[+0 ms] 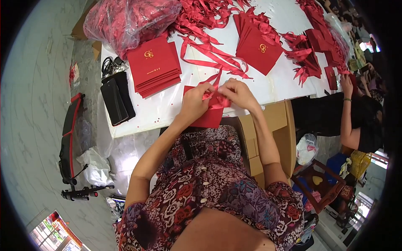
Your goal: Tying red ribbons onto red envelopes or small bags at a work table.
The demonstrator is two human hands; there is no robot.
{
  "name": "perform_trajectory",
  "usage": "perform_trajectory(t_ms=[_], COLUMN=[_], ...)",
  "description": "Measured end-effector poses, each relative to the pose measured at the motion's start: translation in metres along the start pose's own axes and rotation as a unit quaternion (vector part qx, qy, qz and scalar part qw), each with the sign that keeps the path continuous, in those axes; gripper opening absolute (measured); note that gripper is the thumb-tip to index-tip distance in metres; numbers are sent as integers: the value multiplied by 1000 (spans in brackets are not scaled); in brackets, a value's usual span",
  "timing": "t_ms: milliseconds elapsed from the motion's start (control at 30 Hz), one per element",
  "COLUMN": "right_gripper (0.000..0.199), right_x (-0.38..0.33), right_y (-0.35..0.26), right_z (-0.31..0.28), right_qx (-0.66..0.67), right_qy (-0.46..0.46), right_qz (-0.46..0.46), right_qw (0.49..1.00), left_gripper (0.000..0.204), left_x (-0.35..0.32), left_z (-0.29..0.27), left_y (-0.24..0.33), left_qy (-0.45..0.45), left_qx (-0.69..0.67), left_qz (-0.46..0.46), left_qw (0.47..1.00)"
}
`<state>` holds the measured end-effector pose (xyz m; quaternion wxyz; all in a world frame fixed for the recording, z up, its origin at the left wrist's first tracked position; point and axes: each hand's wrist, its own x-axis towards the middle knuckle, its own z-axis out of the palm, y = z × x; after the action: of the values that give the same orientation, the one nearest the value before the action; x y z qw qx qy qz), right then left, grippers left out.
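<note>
We see a flat red card folder (209, 116) lying at the near edge of the white surface (167, 106), its lower corner hanging a little past that edge, just right of the stack of red folders (155, 67) with gold emblems. A red satin ribbon (215, 99) runs down onto its upper edge from the loose ribbons farther back, bunched into a small knot or bow. Both hands pinch that ribbon over the folder: our left hand (196, 102) on its left part, our right hand (236, 94) on its right.
</note>
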<state>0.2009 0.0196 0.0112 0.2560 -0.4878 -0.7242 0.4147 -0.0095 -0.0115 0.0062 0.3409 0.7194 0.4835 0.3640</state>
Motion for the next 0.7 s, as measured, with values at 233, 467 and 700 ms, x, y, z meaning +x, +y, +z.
perform_trajectory(t_ms=[233,467,700], right_gripper=[24,21,22], right_x=[21,21,20], right_y=[26,22,24], right_z=[1,24,31], right_qx=[157,100,64], right_qy=[-175,-42,33], right_qz=[146,115,128], right_qw=[961,988,989], left_gripper=[17,16,15], left_x=[-8,-12,0], left_z=[5,7,10], left_y=[11,5,-3], left_qy=[16,42,36], left_qx=[48,50,18], left_qz=[42,21,-9], left_qw=[998,998,999])
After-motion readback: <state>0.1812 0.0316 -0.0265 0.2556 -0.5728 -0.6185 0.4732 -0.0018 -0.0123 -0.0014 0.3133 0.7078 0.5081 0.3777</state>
